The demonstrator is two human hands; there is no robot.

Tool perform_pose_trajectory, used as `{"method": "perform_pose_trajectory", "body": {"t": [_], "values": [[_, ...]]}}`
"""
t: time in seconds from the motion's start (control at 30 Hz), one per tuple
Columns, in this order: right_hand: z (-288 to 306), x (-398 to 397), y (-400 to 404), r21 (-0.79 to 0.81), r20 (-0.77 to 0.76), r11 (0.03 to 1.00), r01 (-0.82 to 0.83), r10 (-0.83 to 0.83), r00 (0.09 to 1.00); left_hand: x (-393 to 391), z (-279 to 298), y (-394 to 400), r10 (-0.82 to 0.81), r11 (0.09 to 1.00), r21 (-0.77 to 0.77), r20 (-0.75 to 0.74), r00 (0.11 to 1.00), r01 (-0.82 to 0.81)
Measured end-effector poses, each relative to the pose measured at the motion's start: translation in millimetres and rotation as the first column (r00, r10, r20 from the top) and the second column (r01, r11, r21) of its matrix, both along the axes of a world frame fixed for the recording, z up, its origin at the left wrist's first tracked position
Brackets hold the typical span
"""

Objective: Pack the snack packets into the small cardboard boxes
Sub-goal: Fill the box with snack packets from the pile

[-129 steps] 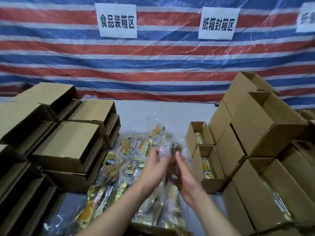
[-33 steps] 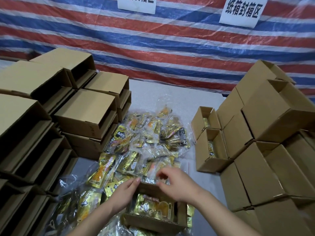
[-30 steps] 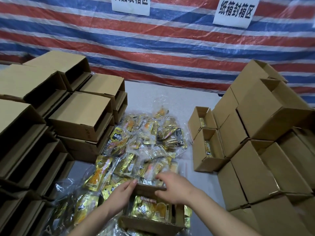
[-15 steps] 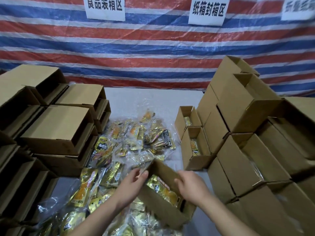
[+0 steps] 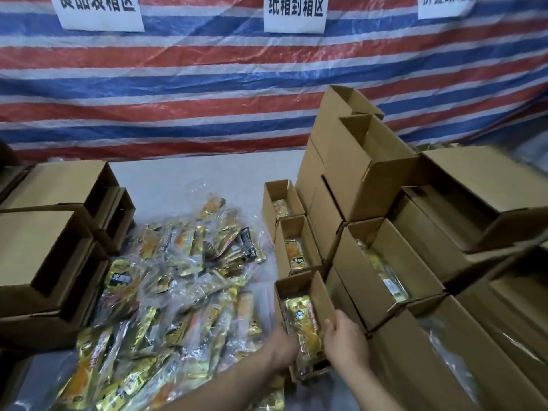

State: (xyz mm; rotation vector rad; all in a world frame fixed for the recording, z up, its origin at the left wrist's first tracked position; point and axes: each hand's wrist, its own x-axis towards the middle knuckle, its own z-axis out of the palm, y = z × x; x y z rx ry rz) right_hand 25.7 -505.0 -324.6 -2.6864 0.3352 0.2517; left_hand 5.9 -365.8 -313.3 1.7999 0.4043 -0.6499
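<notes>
Both hands, left (image 5: 283, 350) & right (image 5: 345, 341), grip filled box (image 5: 318, 295) sides, beside packed box row (image 5: 292, 241).

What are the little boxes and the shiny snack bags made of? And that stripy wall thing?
The boxes look like plain brown cardboard, matte, with folded flaps and raw cut edges. The snack packets seem to be glossy plastic film, gold print inside clear crinkly wrap that catches the light. The striped sheet is probably woven plastic tarp: slightly shiny, wrinkled, with red, white and blue bands.
</notes>
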Motion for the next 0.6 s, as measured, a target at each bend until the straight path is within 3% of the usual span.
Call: {"method": "perform_pose_trajectory", "body": {"t": [0.07, 0.2, 0.43, 0.6], "values": [[-4.2, 4.9, -6.6, 0.0, -0.034, 1.0, 0.027, -0.027, 0.999, 9.7, -8.3, -9.3, -0.013, 0.999, 0.034, -0.052, 0.999, 0.015], [-10.8, 19.9, -11.1, 0.035, -0.107, 0.997, 0.065, -0.061, 0.992, 23.2, -19.2, -26.8, 0.05, 0.997, -0.056, -0.13, 0.99, -0.058], [-22.0, 37.7, -9.0, 0.015, -0.134, 0.999, 0.032, -0.029, 0.991, 45.1, -31.2, -34.3, 0.106, 0.993, -0.048, -0.097, 0.99, -0.111], [-26.7, 50.8, -11.1, -0.006, -0.135, 1.0, 0.023, -0.024, 0.991, 56.8, -39.8, -37.9, 0.074, 0.995, -0.059, -0.182, 0.981, -0.086]]}}
